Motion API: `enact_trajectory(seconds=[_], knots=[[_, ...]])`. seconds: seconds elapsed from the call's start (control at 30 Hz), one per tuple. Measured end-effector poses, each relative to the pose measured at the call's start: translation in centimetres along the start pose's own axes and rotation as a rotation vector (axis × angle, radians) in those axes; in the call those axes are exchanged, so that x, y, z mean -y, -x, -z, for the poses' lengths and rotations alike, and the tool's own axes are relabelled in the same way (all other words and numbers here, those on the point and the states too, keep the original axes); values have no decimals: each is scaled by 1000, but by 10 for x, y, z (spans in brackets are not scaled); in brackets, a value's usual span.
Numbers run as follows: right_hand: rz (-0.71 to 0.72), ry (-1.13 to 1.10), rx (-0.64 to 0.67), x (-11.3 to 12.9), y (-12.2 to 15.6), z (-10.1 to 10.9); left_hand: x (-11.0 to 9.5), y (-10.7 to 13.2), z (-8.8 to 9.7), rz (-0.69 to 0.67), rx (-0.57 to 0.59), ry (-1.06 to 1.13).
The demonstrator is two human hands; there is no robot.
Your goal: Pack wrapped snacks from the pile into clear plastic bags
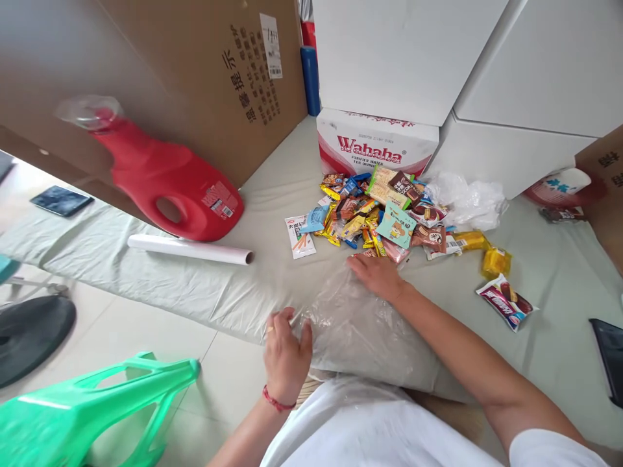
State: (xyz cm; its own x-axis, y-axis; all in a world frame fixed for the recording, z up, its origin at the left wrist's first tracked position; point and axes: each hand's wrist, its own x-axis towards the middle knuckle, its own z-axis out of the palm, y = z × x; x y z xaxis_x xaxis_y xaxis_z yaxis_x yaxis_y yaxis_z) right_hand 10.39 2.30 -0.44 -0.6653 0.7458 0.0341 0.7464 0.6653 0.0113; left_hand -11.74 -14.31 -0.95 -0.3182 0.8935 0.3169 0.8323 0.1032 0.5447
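A clear plastic bag [360, 331] lies spread at the front edge of the covered surface, against my body. My left hand [287, 353] has its fingers curled on the bag's left edge. My right hand [377, 275] is at the bag's far edge, fingers bent on the film and their tips partly hidden. Just beyond it is a heap of wrapped snacks [360, 217], with a light green packet [396, 225] on top. A white packet [300, 237] lies at the heap's left. To the right are a yellow packet [496, 263] and a purple-and-white snack packet [507, 302].
A Wahaba-style carton marked Wahaha [377, 146] stands behind the heap, beside a crumpled plastic bag [470, 198]. At left are a red jug [180, 175], a white roll [189, 250] and a phone [61, 200]. A green stool [97, 408] stands on the floor.
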Motion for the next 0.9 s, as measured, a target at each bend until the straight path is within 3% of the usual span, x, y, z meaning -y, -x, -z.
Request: enact_trajectory(seconds=[0.1, 0.17, 0.23, 0.3, 0.37, 0.47, 0.57, 0.63, 0.7, 0.8, 0.9], knots=[[152, 62, 101, 7, -23, 15, 1, 8, 8, -331, -154, -169], [239, 83, 139, 10, -38, 26, -3, 9, 11, -570, -53, -201], [340, 97, 164, 12, -53, 33, -9, 2, 10, -702, 182, -185], [436, 100, 189, 13, -67, 36, -16, -9, 9, -661, 416, -209], [477, 80, 209, 13, -79, 37, -24, -22, 7, -525, 575, -273], [447, -70, 125, 9, -84, 47, -40, -39, 3, -399, 655, -312], [309, -312, -158, 9, -60, 66, -55, -54, -4, -456, 620, -299], [122, -410, -362, 17, -27, 73, -56, -62, -13, -525, 547, -300], [-80, -431, -471, 34, 15, 66, -48, -66, -21, -554, 456, -301], [-211, -314, -314, 61, 74, 32, -27, -66, -32, -502, 387, -318], [-299, -197, -161, 64, 110, -3, -10, -67, -39, -465, 408, -336]])
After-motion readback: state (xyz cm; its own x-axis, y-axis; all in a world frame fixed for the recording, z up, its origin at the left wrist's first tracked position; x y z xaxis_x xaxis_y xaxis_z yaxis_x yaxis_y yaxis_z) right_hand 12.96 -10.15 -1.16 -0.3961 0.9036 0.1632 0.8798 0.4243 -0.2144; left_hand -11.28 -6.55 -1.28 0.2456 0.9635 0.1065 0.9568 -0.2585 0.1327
